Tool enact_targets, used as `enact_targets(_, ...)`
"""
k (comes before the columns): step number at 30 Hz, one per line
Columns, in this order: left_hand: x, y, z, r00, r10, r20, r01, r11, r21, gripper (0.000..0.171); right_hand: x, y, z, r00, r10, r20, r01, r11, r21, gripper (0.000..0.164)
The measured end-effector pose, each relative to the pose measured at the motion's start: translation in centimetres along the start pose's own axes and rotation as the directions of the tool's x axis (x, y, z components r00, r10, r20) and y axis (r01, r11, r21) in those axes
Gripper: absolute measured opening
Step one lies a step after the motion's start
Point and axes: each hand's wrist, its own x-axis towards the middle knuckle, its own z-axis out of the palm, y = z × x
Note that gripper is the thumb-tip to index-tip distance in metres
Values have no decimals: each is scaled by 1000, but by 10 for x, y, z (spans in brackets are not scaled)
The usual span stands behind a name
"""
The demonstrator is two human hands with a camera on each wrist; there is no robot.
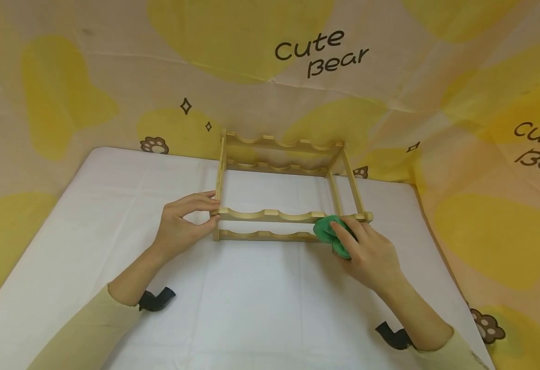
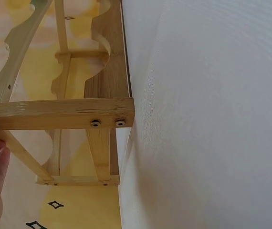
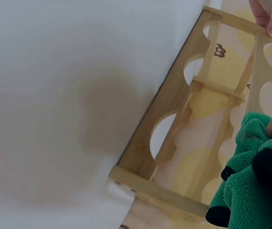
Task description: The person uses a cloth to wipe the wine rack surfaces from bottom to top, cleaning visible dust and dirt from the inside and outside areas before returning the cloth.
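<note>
While the person's left hand [image 1: 179,226] pinches the near left upper corner of a pale wooden rack [image 1: 270,216] between thumb and fingers, the right hand [image 1: 374,252] grips a bunched, fluffy green cloth [image 1: 327,231] against the right end of the rack's upper front rail [image 1: 247,218]. Between the hands, the rack stands on a white bench [image 1: 251,298], its slim rails scalloped into shallow curves, round screw heads [image 2: 120,123] dotting the end bar [image 2: 55,114] beside the left hand. Beyond both hands hangs creased, yellow-patched fabric [image 1: 251,92].

Left grip [image 1: 183,222] pinches, right grip [image 1: 373,253] curls, forearms [image 1: 133,276] angling inward.
</note>
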Motion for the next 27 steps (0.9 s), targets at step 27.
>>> enact_targets(27, -1, -6, 0, 999, 18, 27, -17, 997, -69, 37, -31, 28, -25, 987, 140, -82, -144, 989, -36, 44)
